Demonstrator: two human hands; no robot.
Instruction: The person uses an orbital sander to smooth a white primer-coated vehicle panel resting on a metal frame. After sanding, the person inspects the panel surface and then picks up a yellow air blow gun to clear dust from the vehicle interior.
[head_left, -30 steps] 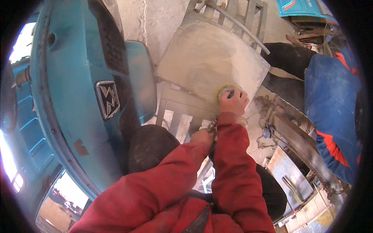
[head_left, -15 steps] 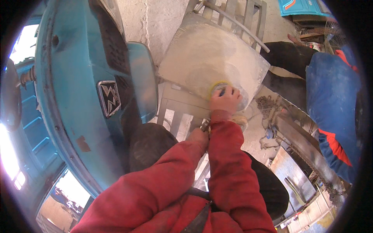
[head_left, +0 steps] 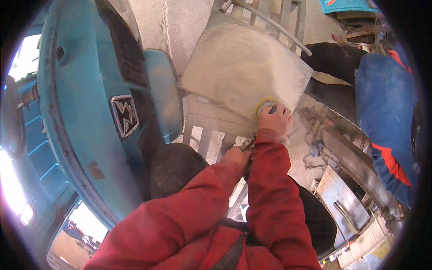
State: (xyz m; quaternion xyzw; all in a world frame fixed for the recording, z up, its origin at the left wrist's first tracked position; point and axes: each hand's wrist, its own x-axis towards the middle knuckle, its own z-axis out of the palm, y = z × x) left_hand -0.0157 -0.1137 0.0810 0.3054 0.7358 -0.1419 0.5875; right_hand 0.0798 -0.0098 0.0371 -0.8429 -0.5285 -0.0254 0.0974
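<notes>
A flat, dust-coated panel [head_left: 234,54] lies on a slatted metal stand. At its near right corner my right hand [head_left: 275,120] is closed over the top of a sander [head_left: 266,104], whose round pad has a yellow rim. The pad rests on the panel's surface. Just behind and left of it, my left hand [head_left: 236,156] is wrapped round a metal fitting [head_left: 247,144] that looks like the sander's air hose coupling. My right forearm partly hides where the fitting leads. Paler and darker dusty patches show on the panel.
A turquoise vehicle body [head_left: 85,112] with a badge stands close on my left. Slats of the stand [head_left: 202,139] show beneath the panel. A person in blue and orange clothing [head_left: 387,103] is at the right, near a metal beam [head_left: 355,148] and scrap. A loose panel [head_left: 339,202] lies lower right.
My right hand has moved the sander a little right and nearer to me across the panel's corner. My left hand has shifted slightly right along with it.
</notes>
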